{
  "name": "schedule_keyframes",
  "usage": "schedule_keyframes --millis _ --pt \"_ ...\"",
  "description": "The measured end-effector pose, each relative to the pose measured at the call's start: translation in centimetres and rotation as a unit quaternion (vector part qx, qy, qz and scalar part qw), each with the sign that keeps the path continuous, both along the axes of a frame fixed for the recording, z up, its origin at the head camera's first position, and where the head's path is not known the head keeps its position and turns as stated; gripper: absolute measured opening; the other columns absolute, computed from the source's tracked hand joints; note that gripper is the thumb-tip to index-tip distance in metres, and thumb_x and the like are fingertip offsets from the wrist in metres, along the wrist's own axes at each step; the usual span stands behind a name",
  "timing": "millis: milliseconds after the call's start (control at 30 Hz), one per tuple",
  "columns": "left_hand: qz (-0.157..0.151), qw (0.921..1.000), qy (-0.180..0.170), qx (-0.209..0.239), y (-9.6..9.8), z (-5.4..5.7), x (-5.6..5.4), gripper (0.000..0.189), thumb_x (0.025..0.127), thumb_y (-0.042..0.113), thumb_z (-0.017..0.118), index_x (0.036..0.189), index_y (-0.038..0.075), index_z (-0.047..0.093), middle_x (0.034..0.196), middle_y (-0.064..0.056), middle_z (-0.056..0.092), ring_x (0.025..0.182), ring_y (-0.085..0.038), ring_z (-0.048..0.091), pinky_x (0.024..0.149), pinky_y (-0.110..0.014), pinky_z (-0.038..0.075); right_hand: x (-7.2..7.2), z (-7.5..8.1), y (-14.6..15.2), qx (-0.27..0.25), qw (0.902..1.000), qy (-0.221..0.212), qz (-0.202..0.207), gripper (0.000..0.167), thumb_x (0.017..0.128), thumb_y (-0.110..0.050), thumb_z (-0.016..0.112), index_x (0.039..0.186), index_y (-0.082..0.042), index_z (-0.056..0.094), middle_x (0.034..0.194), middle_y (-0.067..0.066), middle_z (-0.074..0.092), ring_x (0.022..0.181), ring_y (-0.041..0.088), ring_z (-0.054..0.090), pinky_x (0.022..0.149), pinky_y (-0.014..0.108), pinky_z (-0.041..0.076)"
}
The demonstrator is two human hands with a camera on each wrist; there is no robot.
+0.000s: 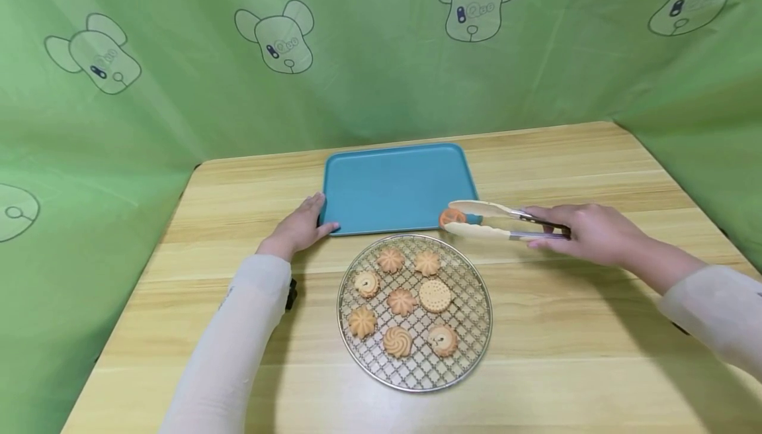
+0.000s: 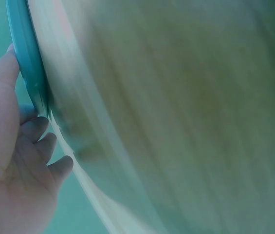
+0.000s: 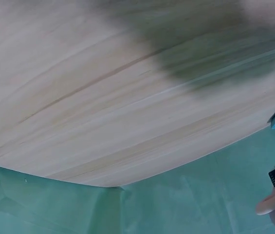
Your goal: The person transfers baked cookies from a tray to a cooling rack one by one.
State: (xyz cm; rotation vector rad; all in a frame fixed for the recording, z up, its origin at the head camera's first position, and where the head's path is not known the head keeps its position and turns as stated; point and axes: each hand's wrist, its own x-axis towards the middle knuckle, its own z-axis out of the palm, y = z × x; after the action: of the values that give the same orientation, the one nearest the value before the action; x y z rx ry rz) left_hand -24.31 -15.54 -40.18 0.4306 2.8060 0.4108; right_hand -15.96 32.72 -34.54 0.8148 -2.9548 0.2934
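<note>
My left hand [image 1: 299, 225] holds the near left corner of a blue tray [image 1: 395, 189], its thumb at the front rim and its fingers along the left side. In the left wrist view, the fingers curl by the tray's edge [image 2: 27, 53]. My right hand [image 1: 598, 234] grips metal-handled tongs [image 1: 518, 214] with cream tips. Between those tips is a round orange piece [image 1: 450, 217] with a patterned face, over the tray's near right corner. A round wire rack [image 1: 474, 328] in front of the tray bears several cookies [image 1: 401, 302], flower-shaped, swirled and round.
The light wooden table [image 1: 553, 368] carries the tray at its back edge and the rack nearer me. Green cloth [image 1: 381, 90] with printed bear heads hangs behind it and at both sides.
</note>
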Motion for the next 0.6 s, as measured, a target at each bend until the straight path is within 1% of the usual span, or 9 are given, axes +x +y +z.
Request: schedule_keyframes --millis 33,100,233,267,333,433,600 --pt "0.001 1.0 -0.001 0.0 0.0 0.0 0.0 0.081 0.097 0.049 0.046 0.152 0.002 0.009 0.158 -0.012 0.007 0.144 -0.028 0.007 0.116 -0.04 0.011 0.1 0.0 0.0 -0.003 1.0 0.002 0.005 0.059 0.083 -0.043 0.072 0.132 -0.013 0.058 0.072 -0.009 0.049 0.055 0.008 0.037 0.05 0.026 0.033" --pt "0.002 1.0 -0.002 0.002 0.0 0.1 0.0 0.081 0.097 0.049 0.047 0.152 0.002 0.009 0.158 -0.012 0.007 0.144 -0.028 0.007 0.116 -0.041 0.011 0.3 0.1 0.1 -0.008 0.9998 0.009 0.017 0.06 0.082 -0.043 0.073 0.134 -0.016 0.058 0.079 -0.008 0.057 0.057 0.007 0.038 0.051 0.026 0.033" --pt "0.002 1.0 -0.001 0.001 0.0 0.2 0.1 0.081 0.097 0.049 0.047 0.152 0.002 0.009 0.158 -0.012 0.007 0.144 -0.028 0.006 0.116 -0.041 0.011 0.5 0.2 0.4 -0.017 0.9977 0.033 0.056 0.059 0.08 -0.039 0.077 0.132 -0.017 0.059 0.089 -0.008 0.062 0.059 0.002 0.039 0.052 0.024 0.035" --pt "0.001 1.0 -0.001 0.001 0.0 0.2 0.1 0.081 0.097 0.049 0.047 0.152 0.002 0.009 0.158 -0.012 0.007 0.144 -0.028 0.006 0.116 -0.041 0.011 0.5 0.3 0.4 -0.019 0.9969 0.039 0.066 0.059 0.079 -0.038 0.077 0.132 -0.017 0.06 0.088 -0.009 0.061 0.058 0.001 0.038 0.051 0.023 0.035" --pt "0.002 1.0 0.0 0.0 0.1 0.2 0.1 0.081 0.097 0.048 0.047 0.152 0.002 0.009 0.158 -0.012 0.007 0.144 -0.028 0.006 0.116 -0.04 0.011 0.6 0.2 0.6 -0.021 0.9952 0.049 0.083 0.059 0.078 -0.036 0.079 0.13 -0.017 0.061 0.08 -0.015 0.055 0.056 -0.002 0.036 0.049 0.021 0.033" --pt "0.001 1.0 0.0 0.001 0.1 0.3 0.2 0.081 0.097 0.048 0.047 0.152 0.001 0.009 0.158 -0.012 0.007 0.144 -0.028 0.007 0.116 -0.041 0.011 0.7 0.2 0.8 -0.019 0.9923 0.062 0.105 0.06 0.076 -0.035 0.08 0.13 -0.017 0.061 0.076 -0.019 0.047 0.055 -0.005 0.033 0.048 0.019 0.032" --pt "0.001 1.0 0.0 0.002 0.1 0.2 0.2 0.081 0.097 0.048 0.047 0.152 0.001 0.01 0.158 -0.012 0.007 0.144 -0.028 0.007 0.116 -0.04 0.011 0.9 0.0 1.2 -0.022 0.9878 0.074 0.135 0.061 0.074 -0.035 0.081 0.13 -0.019 0.061 0.077 -0.022 0.046 0.057 -0.007 0.034 0.047 0.019 0.032"
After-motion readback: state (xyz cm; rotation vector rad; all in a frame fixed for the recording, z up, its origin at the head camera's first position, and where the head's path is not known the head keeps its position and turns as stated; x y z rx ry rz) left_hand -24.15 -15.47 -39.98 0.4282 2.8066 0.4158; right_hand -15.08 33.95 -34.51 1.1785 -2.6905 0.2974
